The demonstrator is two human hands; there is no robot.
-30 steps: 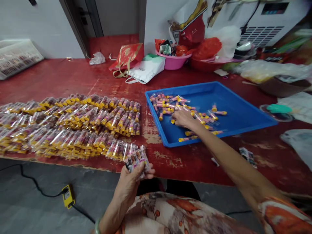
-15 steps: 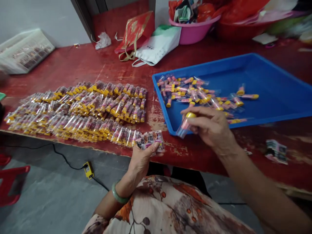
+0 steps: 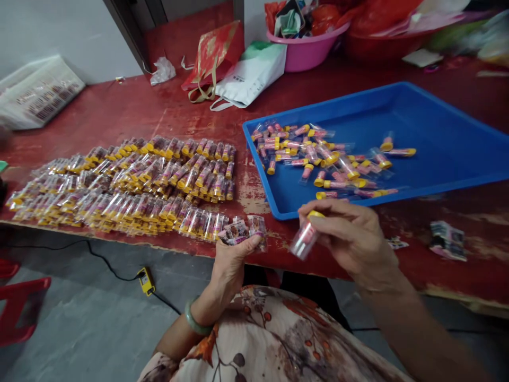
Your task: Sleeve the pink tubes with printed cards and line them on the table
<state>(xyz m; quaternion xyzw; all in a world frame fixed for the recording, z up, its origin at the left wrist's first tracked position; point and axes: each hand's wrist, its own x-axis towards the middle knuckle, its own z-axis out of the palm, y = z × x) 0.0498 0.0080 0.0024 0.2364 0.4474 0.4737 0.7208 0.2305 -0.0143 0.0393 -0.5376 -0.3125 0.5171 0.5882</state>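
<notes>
Head view: the right hand (image 3: 353,239) pinches a yellow-capped tube (image 3: 304,240) near its capped end, long axis slanting down toward the left hand (image 3: 230,261), which clasps printed packets (image 3: 237,229). Open room separates the hands; the blue tray (image 3: 433,140) lies beyond, the red table's (image 3: 131,114) front edge nearby.

Blue tray (image 3: 429,138) cut off at right (print on packets (image 3: 257,225) illegible)
</notes>
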